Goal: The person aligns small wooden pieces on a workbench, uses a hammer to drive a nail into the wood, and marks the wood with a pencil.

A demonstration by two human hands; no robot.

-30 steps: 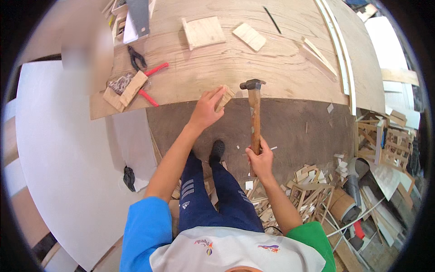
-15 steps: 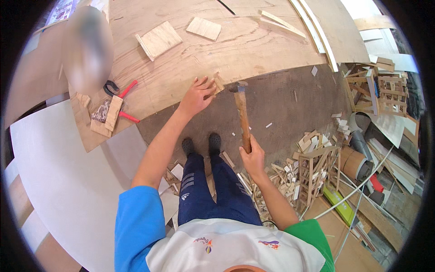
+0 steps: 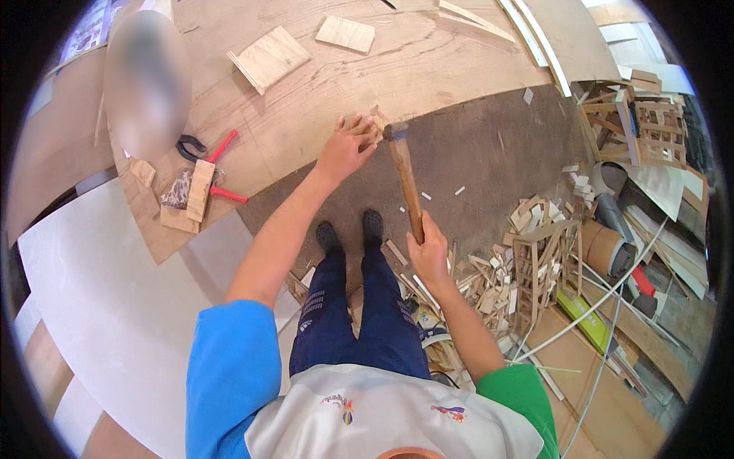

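Note:
My left hand [image 3: 350, 148] rests at the worktable's near edge, palm down, fingers stretched and slightly apart. Its fingertips are against a small wooden piece [image 3: 379, 118], partly hidden by hand and hammer. My right hand [image 3: 430, 254] is wrapped round the lower handle of a hammer [image 3: 407, 176]. The hammer's head is close to the small wooden piece; I cannot tell whether they touch. Farther back on the plywood tabletop [image 3: 428, 76] lie a joined wooden piece [image 3: 274, 60] and a flat wooden block [image 3: 345, 34].
Red-handled pliers [image 3: 223, 145], a clear bag [image 3: 177, 190] and wood blocks [image 3: 200, 191] lie on the table's left. Long strips [image 3: 539, 46] lie at the far right. Offcuts [image 3: 489, 287] and a wooden frame [image 3: 535, 264] crowd the floor at right.
The hammer head has come closer to the small wooden piece. My left hand has shifted slightly up and right in the picture. The whole view has moved a little.

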